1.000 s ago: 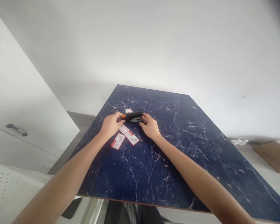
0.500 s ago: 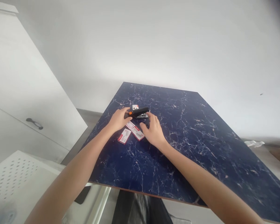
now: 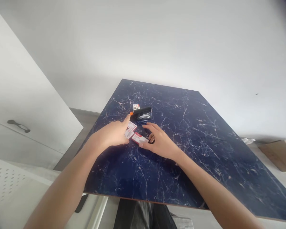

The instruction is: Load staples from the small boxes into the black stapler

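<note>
Left hand (image 3: 115, 132): thumb and forefinger were apart, touching left box (image 3: 128, 134). Right hand (image 3: 160, 141): digits were apart, thumb at right box (image 3: 139, 138). Black stapler (image 3: 142, 111) lay at the right box's 12 o'clock.

Black, orange-tipped stapler (image 3: 143, 111) — lying just beyond three flat red-and-white boxes (image 3: 138, 138).

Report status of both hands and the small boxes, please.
Left hand, right hand at red-white boxes; firm grip unclear. Boxes on table, partly covered. Black stapler just beyond.
</note>
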{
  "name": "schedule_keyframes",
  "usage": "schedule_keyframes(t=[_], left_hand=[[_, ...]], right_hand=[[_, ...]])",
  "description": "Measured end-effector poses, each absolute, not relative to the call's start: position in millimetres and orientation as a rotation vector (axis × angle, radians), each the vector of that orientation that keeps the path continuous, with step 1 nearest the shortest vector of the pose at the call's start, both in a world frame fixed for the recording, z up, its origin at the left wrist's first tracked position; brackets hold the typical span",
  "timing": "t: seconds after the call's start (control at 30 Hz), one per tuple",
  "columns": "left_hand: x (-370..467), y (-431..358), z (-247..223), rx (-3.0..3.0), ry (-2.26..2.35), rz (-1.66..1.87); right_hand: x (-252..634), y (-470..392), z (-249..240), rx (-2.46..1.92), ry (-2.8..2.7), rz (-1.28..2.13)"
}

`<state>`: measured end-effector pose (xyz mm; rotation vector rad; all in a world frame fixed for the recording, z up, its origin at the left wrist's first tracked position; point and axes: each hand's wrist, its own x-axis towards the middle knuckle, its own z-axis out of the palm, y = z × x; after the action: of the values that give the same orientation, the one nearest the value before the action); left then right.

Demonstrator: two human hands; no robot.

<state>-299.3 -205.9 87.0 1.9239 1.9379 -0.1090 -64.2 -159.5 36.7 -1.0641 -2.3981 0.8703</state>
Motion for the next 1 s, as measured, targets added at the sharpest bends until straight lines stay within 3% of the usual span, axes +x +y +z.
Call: schedule_keyframes(t=[0.23,0.4,0.57,0.77,1.0], left_hand=[[-318,-191,73,2.051,1.86,0.101],[-330,-181,71,2.045,1.834,0.514],[-325,-159,50,2.127,1.926,0.926],[-323,-147,22,2.025,1.907,1.091],[-332,-147,27,2.093,1.966,0.904]], right_hand=[[-65,-159,35,-0.955,-2.509,0.86],[-62,-157,31,-0.95,-2.409,0.779],[-59,-101,35,-1.162,-2.054,0.724],[-75,-36,10,-1.023,-2.182,0.886],[-65,-21,-4,-0.952,-2.111,0.97]])
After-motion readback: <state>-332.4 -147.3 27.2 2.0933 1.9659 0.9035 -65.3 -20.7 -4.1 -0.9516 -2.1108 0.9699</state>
